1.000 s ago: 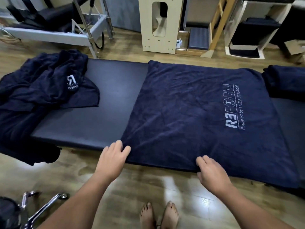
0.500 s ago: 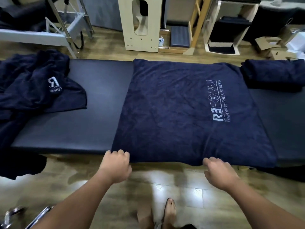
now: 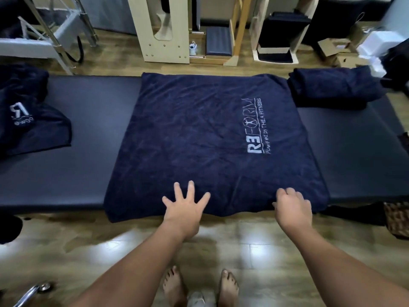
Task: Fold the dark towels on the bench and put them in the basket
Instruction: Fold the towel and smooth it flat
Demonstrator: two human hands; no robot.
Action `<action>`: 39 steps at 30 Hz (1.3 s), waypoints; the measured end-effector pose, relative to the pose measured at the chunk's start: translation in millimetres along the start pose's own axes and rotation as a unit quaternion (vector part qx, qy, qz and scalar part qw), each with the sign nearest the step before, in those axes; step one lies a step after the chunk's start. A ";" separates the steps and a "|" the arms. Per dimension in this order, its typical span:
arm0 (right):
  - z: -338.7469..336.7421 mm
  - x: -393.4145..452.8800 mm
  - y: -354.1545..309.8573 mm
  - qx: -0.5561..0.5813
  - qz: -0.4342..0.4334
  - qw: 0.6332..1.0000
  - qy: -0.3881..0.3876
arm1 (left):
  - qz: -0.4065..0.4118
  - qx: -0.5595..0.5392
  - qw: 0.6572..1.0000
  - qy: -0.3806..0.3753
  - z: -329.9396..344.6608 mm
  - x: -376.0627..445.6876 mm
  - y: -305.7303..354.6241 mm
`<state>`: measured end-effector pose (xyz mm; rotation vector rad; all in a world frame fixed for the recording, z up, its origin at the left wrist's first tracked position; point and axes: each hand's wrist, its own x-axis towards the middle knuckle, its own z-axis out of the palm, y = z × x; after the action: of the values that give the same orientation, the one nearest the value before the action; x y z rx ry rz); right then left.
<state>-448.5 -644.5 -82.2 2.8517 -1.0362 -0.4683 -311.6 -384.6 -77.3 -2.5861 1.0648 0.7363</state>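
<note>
A dark towel (image 3: 208, 138) lies spread flat across the middle of the tabletop (image 3: 88, 134), its logo toward the right. The left hand (image 3: 184, 209) rests on its near edge with fingers splayed wide. The right hand (image 3: 292, 207), fingers curled, grips the same near edge further right. A wicker basket (image 3: 397, 218) sits at the near right.

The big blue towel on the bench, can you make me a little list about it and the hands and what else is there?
towel: dark navy terry towel with white printed logo, spread flat across the bench, near edge hanging slightly over
bench: long black padded bench
left hand: left hand, fingers spread, pressing flat on the towel's near edge
right hand: right hand, fingers curled at the towel's near edge; grip unclear
other towels: crumpled navy towel pile at left; folded navy towel at right
basket: brown woven basket, on the floor at right, partly cut off
</note>
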 end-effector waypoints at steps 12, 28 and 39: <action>23.3 8.1 89.6 0.339 0.234 0.910 0.048 | -0.022 0.010 0.999 0.041 -13.6 19.5 66.2; 34.2 14.0 116.0 0.278 0.184 0.940 0.075 | -0.024 0.032 0.998 0.047 -14.9 13.4 64.2; 38.8 32.2 83.4 0.051 -0.144 0.983 0.104 | -0.177 0.096 0.970 0.137 9.6 -1.8 -24.2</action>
<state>-488.4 -727.8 -113.3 3.0726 -0.6352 -0.1289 -299.0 -362.7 -83.5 -2.6478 0.6665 0.1855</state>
